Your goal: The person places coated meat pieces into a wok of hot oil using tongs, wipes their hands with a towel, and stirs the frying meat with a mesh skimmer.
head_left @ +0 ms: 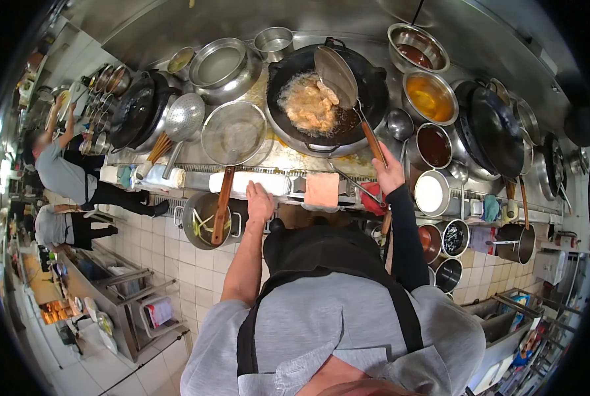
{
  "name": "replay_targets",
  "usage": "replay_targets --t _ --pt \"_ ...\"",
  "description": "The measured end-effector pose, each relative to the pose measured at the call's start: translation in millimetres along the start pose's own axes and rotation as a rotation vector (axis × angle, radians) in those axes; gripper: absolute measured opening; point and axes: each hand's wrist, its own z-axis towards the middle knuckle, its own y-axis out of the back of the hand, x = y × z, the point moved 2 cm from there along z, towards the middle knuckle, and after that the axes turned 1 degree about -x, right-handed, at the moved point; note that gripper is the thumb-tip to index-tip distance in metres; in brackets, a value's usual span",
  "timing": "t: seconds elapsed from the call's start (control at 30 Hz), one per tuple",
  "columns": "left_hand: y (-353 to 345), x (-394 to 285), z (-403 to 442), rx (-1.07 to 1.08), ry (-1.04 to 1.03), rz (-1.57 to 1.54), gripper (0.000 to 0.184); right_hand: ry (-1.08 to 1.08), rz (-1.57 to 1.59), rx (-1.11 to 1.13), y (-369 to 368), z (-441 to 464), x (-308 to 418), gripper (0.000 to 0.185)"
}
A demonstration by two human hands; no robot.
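Note:
My right hand (390, 173) is closed around the wooden handle of a round skimmer (336, 74). The skimmer's head is tilted over the black wok (374, 82), its lower edge beside pieces of battered food (311, 111) that bubble in hot oil. My left hand (260, 201) lies with fingers stretched out at the front edge of the stove, on or against a folded white cloth (232, 183). Close to it is the wooden handle of a round mesh strainer (234, 133), which rests left of the wok.
Bowls of amber liquid (429, 97), dark sauce (434, 145) and white contents (431, 193) stand at right, near a ladle (398, 123). A perforated skimmer (185, 117) and metal pot (219, 65) are at left. A pot (206, 221) hangs low. Two people (64, 165) stand far left.

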Motion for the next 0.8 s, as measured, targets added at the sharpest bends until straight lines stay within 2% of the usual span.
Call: replay_targets --t 0.17,0.23,0.33,0.43,0.5,0.6,0.67,0.8 --pt "3.2 -1.2 -0.7 -0.008 -0.004 0.003 0.065 0.243 -0.207 -0.044 -6.9 5.9 7.7 0.056" --pt "2.6 -1.9 -1.8 -0.023 -0.018 0.009 0.064 0.111 -0.169 -0.002 -7.7 -3.4 23.4 0.056" --pt "1.8 -2.6 -1.5 -0.04 -0.018 -0.005 0.064 0.058 -0.081 0.054 -5.2 -8.1 21.1 0.056" --pt "4.5 -4.4 -1.3 -0.017 -0.013 0.003 0.064 -0.16 0.148 0.083 4.2 -15.9 30.1 0.056" --pt "5.7 -4.8 -1.5 -0.01 -0.013 0.009 0.065 -0.183 0.132 0.054 10.6 -16.6 25.3 0.057" --pt "6.6 -4.8 -2.7 -0.004 -0.02 0.008 0.066 0.015 -0.155 -0.078 21.7 -11.3 12.7 0.057" --pt "6.8 -4.6 -1.9 -0.002 -0.022 0.007 0.066 0.051 -0.272 -0.196 27.7 -13.0 24.5 0.058" --pt "5.3 -3.7 -1.6 -0.005 -0.018 0.008 0.067 0.07 -0.347 -0.331 31.4 -11.3 4.7 0.057"
